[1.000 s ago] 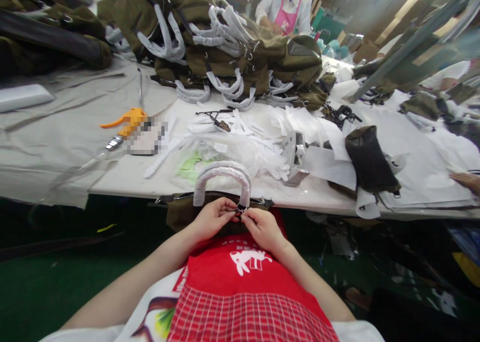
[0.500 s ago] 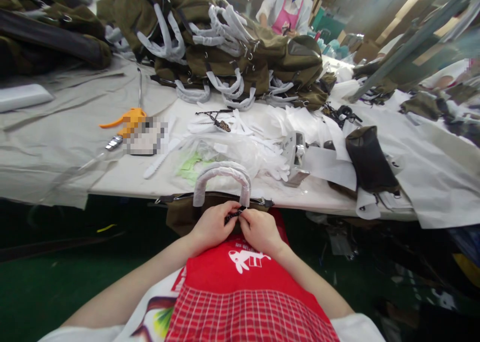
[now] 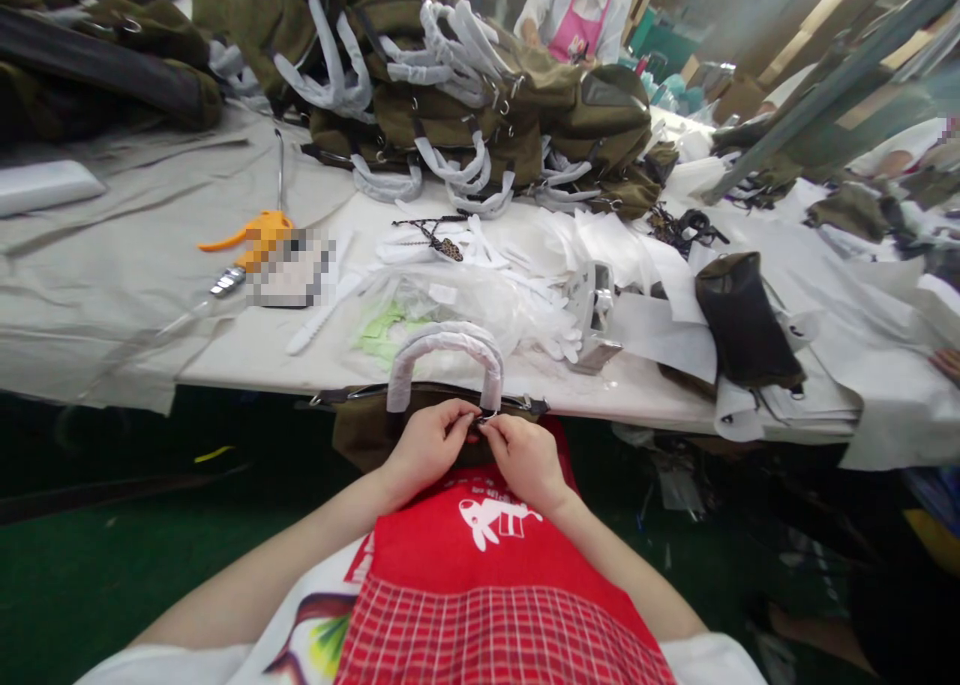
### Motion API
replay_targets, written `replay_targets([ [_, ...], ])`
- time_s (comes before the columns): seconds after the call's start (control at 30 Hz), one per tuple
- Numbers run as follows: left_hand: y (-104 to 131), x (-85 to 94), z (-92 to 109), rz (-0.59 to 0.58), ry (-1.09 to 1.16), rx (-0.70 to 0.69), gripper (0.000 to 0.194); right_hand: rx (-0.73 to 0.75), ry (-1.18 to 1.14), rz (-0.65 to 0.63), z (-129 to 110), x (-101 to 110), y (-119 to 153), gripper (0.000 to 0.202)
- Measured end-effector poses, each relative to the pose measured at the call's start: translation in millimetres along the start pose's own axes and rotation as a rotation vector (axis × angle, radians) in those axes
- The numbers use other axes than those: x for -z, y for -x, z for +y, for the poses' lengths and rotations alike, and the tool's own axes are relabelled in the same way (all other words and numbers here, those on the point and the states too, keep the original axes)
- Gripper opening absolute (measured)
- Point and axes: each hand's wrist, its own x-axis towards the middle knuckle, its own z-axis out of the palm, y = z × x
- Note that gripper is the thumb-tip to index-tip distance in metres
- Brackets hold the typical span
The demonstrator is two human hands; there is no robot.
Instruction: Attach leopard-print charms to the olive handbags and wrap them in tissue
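An olive handbag (image 3: 360, 430) hangs at the table's front edge against the red apron, its wrapped handle (image 3: 446, 340) standing upright. At the foot of the handle's right side, my left hand (image 3: 431, 445) is closed in a pinch on a short black cord (image 3: 477, 421). Right beside it my right hand (image 3: 525, 455) pinches at the same spot, thumb and forefinger together, with a thin pale loop showing above the fingertips. The fingers cover most of the cord, and the bag's lower part is hidden by my hands and forearms.
Olive bags (image 3: 465, 125) with wrapped handles are piled behind. On the table lie an orange air gun (image 3: 262, 240), a clear plastic bag (image 3: 465, 300), a braided cord with a tag (image 3: 442, 245), a metal dispenser (image 3: 592, 315) and a dark pouch (image 3: 750, 320). A co-worker (image 3: 581, 15) is across the table.
My fingertips have shifted slightly at the handle's foot, and less of the black cord shows between them. A hand now appears at the right edge.
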Motion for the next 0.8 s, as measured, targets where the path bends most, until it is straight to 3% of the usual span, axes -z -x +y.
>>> replay_targets([
  [0.1,-1,-0.6,0,0.040,0.004,0.025,0.019,-0.015,-0.035,0.038,4,-2,1,0.021],
  [0.23,-1,2.5,-1,0.191,-0.058,0.020,0.014,0.037,-0.160,0.124,6,-2,4,0.017],
  [0.37,-8,4.3,-6,0.330,0.277,0.127,0.019,0.069,-0.171,0.132,7,-2,6,0.028],
  [0.47,-11,4.5,-6,0.290,0.602,0.234,0.029,0.098,-0.066,0.086,6,-4,4,0.027],
  [0.57,-11,4.3,-1,0.227,0.766,0.257,0.030,0.070,0.067,0.044,3,-4,1,0.023],
  [0.67,-9,3.9,2,0.181,0.725,0.226,0.029,0.062,0.123,0.029,1,-3,-1,0.013],
  [0.8,-9,5.2,-2,0.124,0.419,0.165,0.030,0.067,0.052,0.056,5,-6,-1,0.007],
])
